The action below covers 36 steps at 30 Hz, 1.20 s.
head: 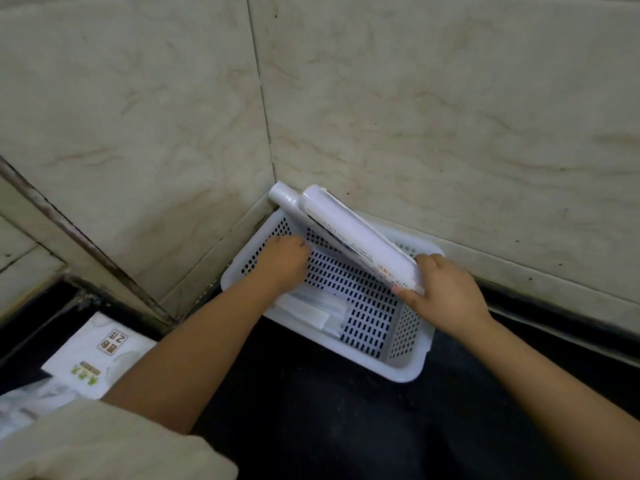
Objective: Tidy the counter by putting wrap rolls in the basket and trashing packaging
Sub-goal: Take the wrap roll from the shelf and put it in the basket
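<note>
A white perforated basket (pixel 405 370) stands on the black counter in the tiled corner. My right hand (pixel 446 296) grips the near end of a white wrap roll (pixel 360 237) that slants over the basket's back rim. A second, thinner white roll (pixel 284 197) leans beside it into the corner; my left hand (pixel 282 261) reaches inside the basket near its lower end, fingers curled, and whether it grips that roll is hidden. Flat white packets (pixel 311 311) lie on the basket floor under my left wrist.
A white cardboard package (pixel 93 355) with green print lies on the counter at the lower left, next to crumpled clear plastic (pixel 27 403). Marble-patterned wall tiles (pixel 450 116) close in behind and to the left. The black counter (pixel 329 427) stretches in front of the basket.
</note>
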Available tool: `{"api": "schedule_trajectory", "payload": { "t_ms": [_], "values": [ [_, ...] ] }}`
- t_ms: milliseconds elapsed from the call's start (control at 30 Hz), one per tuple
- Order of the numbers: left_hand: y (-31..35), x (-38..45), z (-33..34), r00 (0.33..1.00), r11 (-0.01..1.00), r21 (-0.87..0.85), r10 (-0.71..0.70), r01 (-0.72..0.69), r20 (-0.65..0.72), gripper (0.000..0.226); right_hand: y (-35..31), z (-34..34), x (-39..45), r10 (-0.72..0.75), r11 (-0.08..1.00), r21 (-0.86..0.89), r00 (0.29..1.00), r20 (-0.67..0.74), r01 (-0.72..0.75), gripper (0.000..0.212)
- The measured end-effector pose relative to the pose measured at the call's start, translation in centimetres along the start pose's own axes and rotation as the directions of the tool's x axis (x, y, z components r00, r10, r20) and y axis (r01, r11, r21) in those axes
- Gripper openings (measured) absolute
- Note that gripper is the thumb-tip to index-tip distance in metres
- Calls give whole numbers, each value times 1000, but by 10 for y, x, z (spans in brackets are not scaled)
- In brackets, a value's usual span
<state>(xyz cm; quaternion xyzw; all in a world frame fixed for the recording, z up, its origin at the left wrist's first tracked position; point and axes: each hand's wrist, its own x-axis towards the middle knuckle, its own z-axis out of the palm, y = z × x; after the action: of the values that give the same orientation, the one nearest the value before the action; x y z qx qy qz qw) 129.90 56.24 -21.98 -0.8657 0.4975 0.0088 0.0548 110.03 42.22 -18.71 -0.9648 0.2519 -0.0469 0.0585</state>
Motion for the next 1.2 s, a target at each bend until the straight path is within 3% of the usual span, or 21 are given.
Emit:
{"api": "schedule_trajectory", "payload": {
  "t_ms": [133,233,300,367,400,533,900,1033,1200],
  "values": [
    [-19,-41,-1,995,998,-2,-55,55,-78,24,-30,5,21,-87,996,35,996,9,87,53],
    [-23,-66,8,970,973,-230,-32,-25,-241,12,-57,17,40,-109,990,95,994,11,108,48],
    [-19,-74,15,979,940,-342,-75,6,-188,25,-67,28,50,-77,991,115,997,19,74,47],
    [-12,-77,25,993,954,-286,-106,88,-48,65,-64,40,55,-12,991,136,1000,29,8,47],
    [-11,-77,32,992,968,-223,-122,114,-25,74,-61,45,55,13,989,148,999,42,-19,48],
    [-11,-74,40,987,970,-188,-160,155,-12,38,-52,63,50,45,979,195,996,83,-61,51],
    [-11,-71,27,983,964,-202,-156,173,96,38,-45,58,43,36,979,203,999,-15,-32,48],
    [-7,-35,11,989,981,-125,-147,146,2,31,-29,34,53,56,971,239,993,-105,-30,48],
    [25,32,7,981,999,24,41,-37,-190,56,-18,18,59,92,963,264,987,-129,-55,46]
  ]
}}
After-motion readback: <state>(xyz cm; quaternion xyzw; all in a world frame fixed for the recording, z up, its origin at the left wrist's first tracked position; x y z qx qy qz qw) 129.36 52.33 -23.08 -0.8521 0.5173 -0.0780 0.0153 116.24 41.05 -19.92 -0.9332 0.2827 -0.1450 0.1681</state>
